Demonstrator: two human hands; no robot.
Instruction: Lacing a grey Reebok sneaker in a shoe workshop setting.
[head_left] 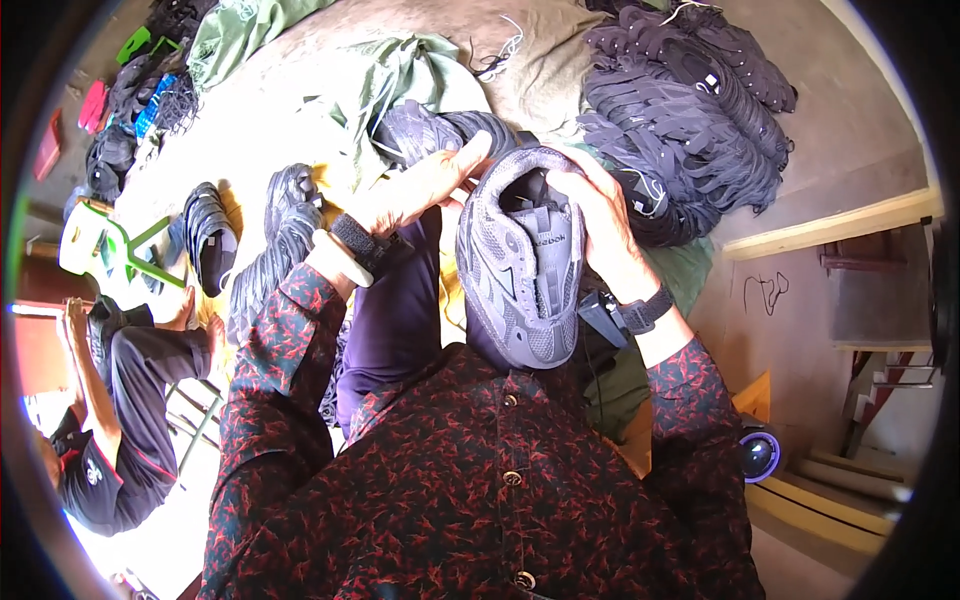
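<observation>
A grey shoe upper (525,290) with mesh panels is held up in front of my chest, toe toward me, its foot opening facing up. My right hand (608,235) grips the collar on its right side, the thumb over the edge of the opening. My left hand (425,190) is at the upper left edge, near the heel. Its thumb sticks out away from the shoe, while the other fingers bend against the edge and are partly hidden behind it. Black straps with small devices are around both wrists.
Large piles of dark shoe uppers (690,110) lie at the far right. Stacked uppers (278,240) and green cloth (400,80) are ahead and left. A person in dark clothes (150,380) sits at the left, near a green-and-white frame (115,245). A wooden ledge (830,225) runs at the right.
</observation>
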